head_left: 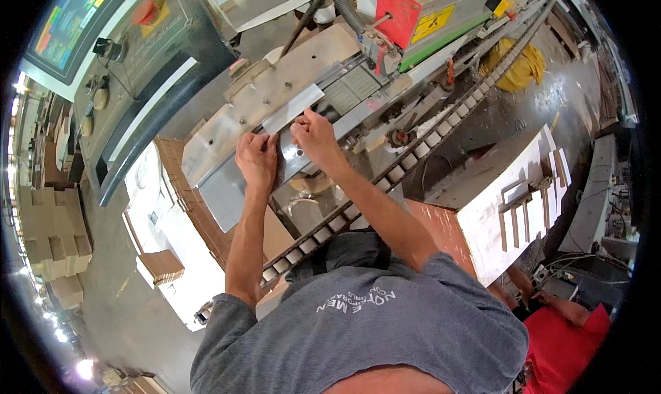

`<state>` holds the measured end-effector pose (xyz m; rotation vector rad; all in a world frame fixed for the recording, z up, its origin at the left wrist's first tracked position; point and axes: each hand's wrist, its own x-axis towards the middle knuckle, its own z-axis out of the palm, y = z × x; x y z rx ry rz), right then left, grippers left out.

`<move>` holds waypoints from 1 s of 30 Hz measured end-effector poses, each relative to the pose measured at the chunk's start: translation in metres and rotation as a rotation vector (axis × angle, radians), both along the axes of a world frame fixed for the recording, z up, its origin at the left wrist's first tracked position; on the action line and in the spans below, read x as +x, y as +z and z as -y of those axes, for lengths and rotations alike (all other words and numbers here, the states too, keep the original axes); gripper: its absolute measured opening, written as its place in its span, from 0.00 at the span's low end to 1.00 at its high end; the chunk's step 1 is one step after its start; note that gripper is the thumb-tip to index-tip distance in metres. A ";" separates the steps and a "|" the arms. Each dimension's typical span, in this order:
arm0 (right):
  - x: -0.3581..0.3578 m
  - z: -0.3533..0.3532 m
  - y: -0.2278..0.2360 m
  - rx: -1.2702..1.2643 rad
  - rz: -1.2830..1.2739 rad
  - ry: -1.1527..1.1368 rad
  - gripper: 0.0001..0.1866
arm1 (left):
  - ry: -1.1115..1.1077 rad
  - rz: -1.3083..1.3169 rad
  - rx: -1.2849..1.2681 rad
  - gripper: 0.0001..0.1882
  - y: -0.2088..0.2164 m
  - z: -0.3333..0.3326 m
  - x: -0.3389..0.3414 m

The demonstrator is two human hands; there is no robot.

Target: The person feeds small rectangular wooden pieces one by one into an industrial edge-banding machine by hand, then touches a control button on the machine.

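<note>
Both of my hands are over the metal bed of a machine. My left hand [257, 161] is closed, its fingertips at the lower-left end of a pale flat strip [292, 109]. My right hand [315, 140] is also closed, with its fingers pinched against the strip's near edge. Whether either hand grips the strip or something smaller, I cannot make out. A wide metal guide plate [219, 144] lies along the bed to the left of the strip. Just right of my right hand, a grey slotted panel [354, 87] is set into the bed.
A chain conveyor with white blocks [421, 149] runs diagonally in front of me. At the upper left stands a control panel with a red button [146, 12]. A white-topped box [513, 201] holds wooden pieces at right. Another person in red [568, 339] is at lower right.
</note>
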<state>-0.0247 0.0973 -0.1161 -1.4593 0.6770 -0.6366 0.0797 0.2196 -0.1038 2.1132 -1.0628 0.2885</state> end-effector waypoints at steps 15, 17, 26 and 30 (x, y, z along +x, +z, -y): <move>-0.020 0.090 -0.007 -0.106 -0.098 -0.175 0.12 | -0.054 0.089 0.101 0.09 0.003 0.100 -0.022; -0.024 0.098 -0.009 -0.188 -0.091 -0.243 0.11 | -0.075 0.091 0.107 0.09 0.002 0.113 -0.026; -0.123 0.009 0.067 -0.287 0.070 0.007 0.24 | -0.149 0.016 0.120 0.12 -0.015 0.186 -0.041; -0.160 -0.021 0.055 -0.167 -0.029 0.091 0.21 | -0.195 -0.046 0.174 0.12 -0.003 0.220 -0.054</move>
